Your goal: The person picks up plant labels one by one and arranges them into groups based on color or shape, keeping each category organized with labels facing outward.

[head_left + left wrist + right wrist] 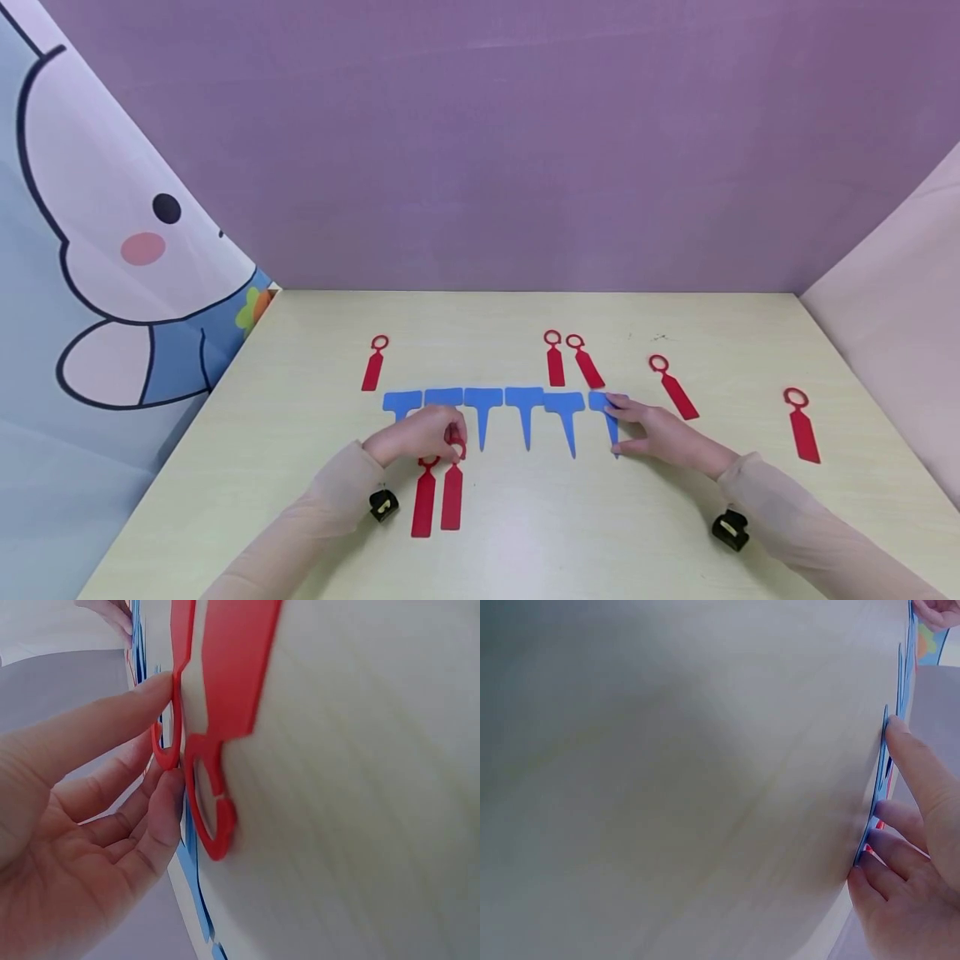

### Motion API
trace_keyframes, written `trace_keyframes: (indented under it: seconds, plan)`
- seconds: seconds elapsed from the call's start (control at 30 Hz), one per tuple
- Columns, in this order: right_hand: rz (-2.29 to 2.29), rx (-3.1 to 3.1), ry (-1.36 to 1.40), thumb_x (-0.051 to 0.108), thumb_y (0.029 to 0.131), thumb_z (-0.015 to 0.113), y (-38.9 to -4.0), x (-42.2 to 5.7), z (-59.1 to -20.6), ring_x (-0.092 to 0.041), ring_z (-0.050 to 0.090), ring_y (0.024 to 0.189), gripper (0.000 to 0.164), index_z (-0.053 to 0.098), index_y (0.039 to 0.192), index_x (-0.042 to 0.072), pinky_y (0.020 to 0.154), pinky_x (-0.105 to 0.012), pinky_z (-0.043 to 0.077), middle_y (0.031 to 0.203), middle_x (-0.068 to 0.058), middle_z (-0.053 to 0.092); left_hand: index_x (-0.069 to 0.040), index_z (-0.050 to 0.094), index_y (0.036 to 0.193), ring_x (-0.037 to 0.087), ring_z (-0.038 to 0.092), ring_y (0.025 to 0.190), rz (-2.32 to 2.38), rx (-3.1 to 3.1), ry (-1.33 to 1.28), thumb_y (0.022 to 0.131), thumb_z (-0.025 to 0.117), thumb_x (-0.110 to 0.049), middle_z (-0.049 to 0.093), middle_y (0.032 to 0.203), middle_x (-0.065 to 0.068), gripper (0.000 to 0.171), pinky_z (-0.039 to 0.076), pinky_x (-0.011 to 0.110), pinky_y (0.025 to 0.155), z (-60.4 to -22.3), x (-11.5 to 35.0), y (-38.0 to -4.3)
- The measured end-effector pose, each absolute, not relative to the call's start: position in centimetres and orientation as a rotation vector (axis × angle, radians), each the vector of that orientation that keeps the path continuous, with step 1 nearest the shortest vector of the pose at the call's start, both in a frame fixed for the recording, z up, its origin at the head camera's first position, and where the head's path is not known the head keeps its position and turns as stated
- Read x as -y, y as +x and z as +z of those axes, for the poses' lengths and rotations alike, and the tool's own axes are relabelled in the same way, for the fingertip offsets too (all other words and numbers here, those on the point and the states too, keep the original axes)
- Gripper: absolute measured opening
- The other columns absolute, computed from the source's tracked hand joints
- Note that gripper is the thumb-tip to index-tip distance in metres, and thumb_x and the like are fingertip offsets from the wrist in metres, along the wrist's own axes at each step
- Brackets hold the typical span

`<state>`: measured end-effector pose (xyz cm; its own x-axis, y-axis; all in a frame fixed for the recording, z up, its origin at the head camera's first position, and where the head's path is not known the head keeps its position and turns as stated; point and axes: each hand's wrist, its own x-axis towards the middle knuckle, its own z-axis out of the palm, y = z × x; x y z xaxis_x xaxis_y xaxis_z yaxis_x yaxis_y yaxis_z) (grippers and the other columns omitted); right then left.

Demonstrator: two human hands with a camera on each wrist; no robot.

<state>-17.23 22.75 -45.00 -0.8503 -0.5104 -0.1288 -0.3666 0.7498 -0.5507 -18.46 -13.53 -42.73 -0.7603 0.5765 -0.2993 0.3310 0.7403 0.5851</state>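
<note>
Blue T-shaped plant labels [524, 398] lie in a row across the table, points toward the person. My left hand [426, 431] pinches the ring of a red ring-topped tag [452, 500] below the row's left part; the fingertips are at that ring in the left wrist view. Just left of it lies another red tag [238, 664], its ring partly behind the hand in the head view. My right hand [663, 432] rests at the row's right end, thumb near the point and fingertips on the head of the last blue label [612, 423], partly covering it.
Behind the row lie a red tag [372, 370] at left and a close pair of red tags [555, 367]. Farther right are a slanted red tag [678, 395] and another red tag [805, 433] near the table's right side. A purple backdrop [525, 167] rises behind the table [555, 525].
</note>
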Motion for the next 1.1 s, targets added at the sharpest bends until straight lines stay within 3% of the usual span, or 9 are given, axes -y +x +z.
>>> trace_keyframes:
  seconds: [0.63, 1.1]
  plan:
    - [-0.772, -2.666, -0.669, 0.029, 0.073, 0.071, -17.2, -22.7, -44.9, -0.039, 0.028, 0.125, 0.068, 0.044, 0.128, 0.001, 0.093, -0.043, 0.038, 0.138, -0.018, 0.033, -0.011, 0.061, 0.081, 0.013, 0.048, 0.070, 0.683, -2.464, 0.702, 0.070, 0.074, -0.011, 0.051, 0.076, -0.002, 0.017, 0.043, 0.024, 0.056, -42.6, 13.4, -18.4]
    - [-0.775, -2.670, -0.680, 0.028, 0.073, 0.071, -17.2, -22.7, -44.9, -0.040, 0.028, 0.125, 0.068, 0.043, 0.128, 0.000, 0.093, -0.044, 0.037, 0.138, -0.019, 0.033, -0.009, 0.061, 0.095, 0.011, 0.052, 0.076, 0.828, -2.499, 0.679, 0.080, 0.065, -0.015, 0.058, 0.084, -0.003, 0.017, 0.047, 0.023, 0.067, -42.1, 14.4, -19.3]
